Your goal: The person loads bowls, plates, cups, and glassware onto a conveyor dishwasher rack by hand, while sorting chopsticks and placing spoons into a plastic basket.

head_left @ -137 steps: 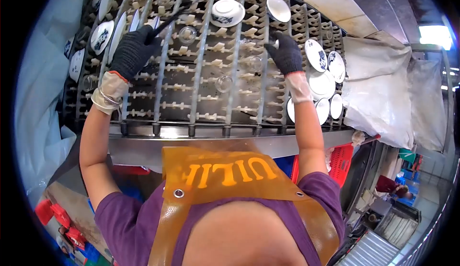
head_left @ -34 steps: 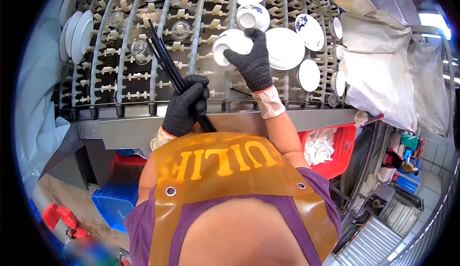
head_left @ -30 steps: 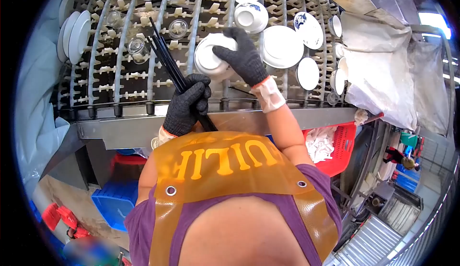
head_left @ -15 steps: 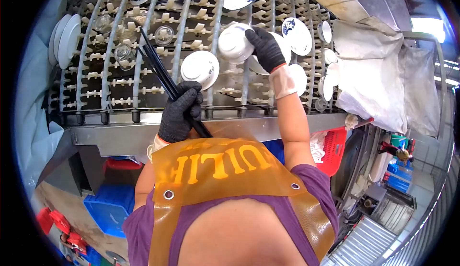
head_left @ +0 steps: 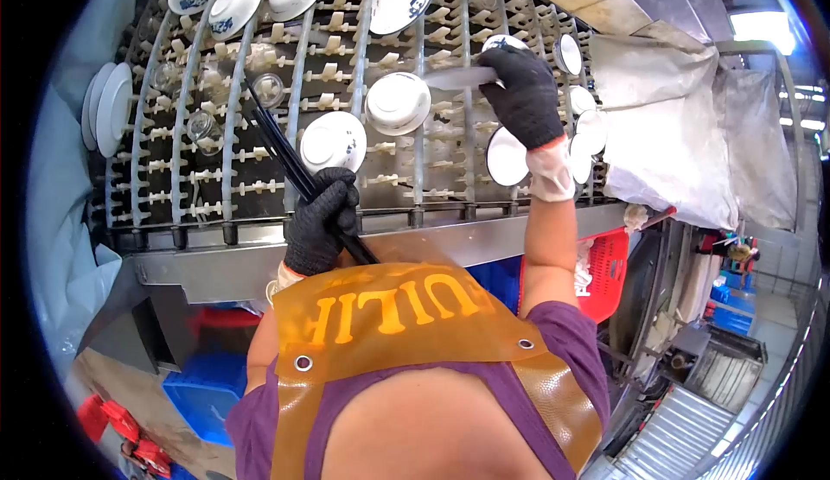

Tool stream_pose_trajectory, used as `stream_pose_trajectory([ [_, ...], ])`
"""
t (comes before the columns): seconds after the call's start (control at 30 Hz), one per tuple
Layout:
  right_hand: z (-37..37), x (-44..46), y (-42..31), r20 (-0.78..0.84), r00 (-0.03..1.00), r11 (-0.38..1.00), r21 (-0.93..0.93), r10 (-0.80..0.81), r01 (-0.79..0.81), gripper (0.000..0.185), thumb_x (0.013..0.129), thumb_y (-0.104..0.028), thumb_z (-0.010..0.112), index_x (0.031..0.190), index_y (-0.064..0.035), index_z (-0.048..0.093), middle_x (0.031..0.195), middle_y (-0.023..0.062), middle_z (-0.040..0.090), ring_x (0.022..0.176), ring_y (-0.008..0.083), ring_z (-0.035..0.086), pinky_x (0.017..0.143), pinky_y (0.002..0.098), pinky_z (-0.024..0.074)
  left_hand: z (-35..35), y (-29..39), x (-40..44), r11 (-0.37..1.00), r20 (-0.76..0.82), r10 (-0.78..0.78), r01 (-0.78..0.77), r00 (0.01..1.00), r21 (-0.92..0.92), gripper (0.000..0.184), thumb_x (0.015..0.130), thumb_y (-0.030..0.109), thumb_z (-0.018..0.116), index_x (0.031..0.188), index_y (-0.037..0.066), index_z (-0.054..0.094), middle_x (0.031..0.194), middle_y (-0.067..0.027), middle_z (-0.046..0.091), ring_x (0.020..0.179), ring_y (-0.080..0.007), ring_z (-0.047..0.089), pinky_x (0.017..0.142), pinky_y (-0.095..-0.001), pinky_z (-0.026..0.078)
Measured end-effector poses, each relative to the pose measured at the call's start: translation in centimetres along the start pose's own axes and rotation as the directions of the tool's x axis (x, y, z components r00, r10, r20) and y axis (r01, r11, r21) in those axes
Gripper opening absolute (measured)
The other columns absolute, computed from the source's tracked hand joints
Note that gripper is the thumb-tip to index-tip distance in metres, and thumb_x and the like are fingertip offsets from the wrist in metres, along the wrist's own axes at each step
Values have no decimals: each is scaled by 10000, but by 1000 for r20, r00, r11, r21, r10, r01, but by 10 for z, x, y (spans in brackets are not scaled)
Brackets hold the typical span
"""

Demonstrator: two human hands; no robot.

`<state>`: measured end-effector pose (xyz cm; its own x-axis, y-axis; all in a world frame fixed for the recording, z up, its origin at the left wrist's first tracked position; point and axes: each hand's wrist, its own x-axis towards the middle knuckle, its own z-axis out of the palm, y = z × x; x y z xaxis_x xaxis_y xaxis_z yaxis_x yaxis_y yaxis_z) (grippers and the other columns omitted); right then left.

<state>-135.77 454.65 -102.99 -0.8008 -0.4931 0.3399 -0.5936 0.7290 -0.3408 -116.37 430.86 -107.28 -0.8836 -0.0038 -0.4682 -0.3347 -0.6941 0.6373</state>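
Observation:
My left hand [head_left: 322,221], in a black knit glove, is closed round a bundle of black chopsticks [head_left: 281,147] that slants up and left over the conveyor. My gloved right hand [head_left: 526,98] grips a white dish [head_left: 462,78] by its edge; it is tilted nearly edge-on and blurred, so its exact shape is unclear. To the left of that dish, an upturned white bowl [head_left: 398,104] rests on the pegs. Another white bowl [head_left: 334,143] lies just above my left hand. Below the right hand stands a tilted white dish [head_left: 507,156].
The pegged conveyor [head_left: 259,188] carries a blue-patterned plate [head_left: 402,2], several bowls, glass cups [head_left: 201,126] and stacked white plates [head_left: 114,110]. A metal ledge [head_left: 216,268] runs along its near side. Plastic curtains hang right. A red basket [head_left: 612,277] and blue crate [head_left: 207,398] sit below.
My right hand has let go of the upturned bowl, moved right and taken hold of another white dish. The dishes on the conveyor have shifted left in view. The chopsticks stay in my left hand.

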Motion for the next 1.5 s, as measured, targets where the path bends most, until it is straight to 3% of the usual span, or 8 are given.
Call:
stream_pose_trajectory([
  [0.17, 59, 27, 55, 92, 888, 833, -316, -450, 455, 173, 678, -106, 554, 825, -170, 621, 956, 48, 603, 927, 245, 549, 910, 414, 363, 3, -7, 5, 1000, 31, 7, -8, 999, 28, 179, 849, 138, 530, 1009, 60, 553, 741, -48, 533, 524, -113, 467, 466, -239, 396],
  [0.33, 105, 27, 176, -360, 920, 952, -193, 155, -236, 401, 695, -218, 638, 1071, -100, 564, 1109, 173, 548, 1047, 350, 500, 903, 414, 395, 5, -14, 6, 1000, 32, 0, 1, 999, -20, 174, 853, 125, 525, 1013, 60, 548, 744, -48, 533, 529, -114, 473, 466, -236, 398],
  [0.4, 99, 21, 209, 254, 743, 783, -121, 619, -611, 628, 633, -376, 700, 1166, -89, 532, 1162, 169, 542, 1072, 326, 512, 924, 395, 392, 8, -18, 8, 1000, 4, -7, 7, 1000, -22, 173, 852, 129, 531, 1012, 64, 546, 746, -48, 533, 530, -112, 470, 466, -233, 394],
  [0.5, 89, 20, 239, 385, 773, 845, -36, 504, -533, 490, 658, -389, 681, 1040, -88, 623, 1035, 154, 614, 1003, 288, 569, 881, 352, 428, 12, -23, 10, 999, -1, -39, 39, 999, -22, 168, 854, 132, 530, 1008, 66, 545, 747, -46, 532, 534, -108, 466, 468, -228, 391],
  [0.73, 49, 26, 147, -264, 876, 910, 12, 403, -415, 342, 745, -357, 602, 900, -53, 629, 830, 157, 635, 792, 323, 606, 715, 387, 469, 20, -32, 14, 999, 17, -43, 43, 999, 3, 194, 863, 156, 520, 1031, 60, 537, 766, -38, 528, 549, -100, 460, 481, -233, 394],
  [0.97, 63, -69, 138, 736, 675, 936, 271, -51, -225, 405, 659, -352, 698, 928, -53, 649, 940, 137, 634, 849, 270, 608, 773, 370, 466, 25, -41, 15, 1000, 29, -7, 8, 1000, -23, 187, 871, 152, 512, 1035, 66, 539, 771, -36, 530, 550, -91, 466, 479, -227, 396],
  [1.3, 22, -132, 35, -167, 985, 993, -117, -46, 27, 408, 652, -91, 629, 1057, -125, 599, 1027, 143, 571, 921, 315, 550, 821, 411, 439, 34, -57, 22, 1000, 37, 9, -10, 999, 18, 214, 862, 154, 537, 1050, 51, 541, 778, -55, 540, 537, -100, 466, 461, -232, 394],
  [1.5, 39, -200, 149, -123, 710, 700, -117, 694, -704, 428, 738, -173, 592, 1148, -69, 527, 1007, 184, 596, 899, 322, 574, 771, 403, 452, 43, -61, 22, 1000, 44, -3, 2, 999, 23, 209, 874, 149, 523, 1062, 59, 532, 779, -52, 527, 533, -105, 448, 479, -238, 393],
])
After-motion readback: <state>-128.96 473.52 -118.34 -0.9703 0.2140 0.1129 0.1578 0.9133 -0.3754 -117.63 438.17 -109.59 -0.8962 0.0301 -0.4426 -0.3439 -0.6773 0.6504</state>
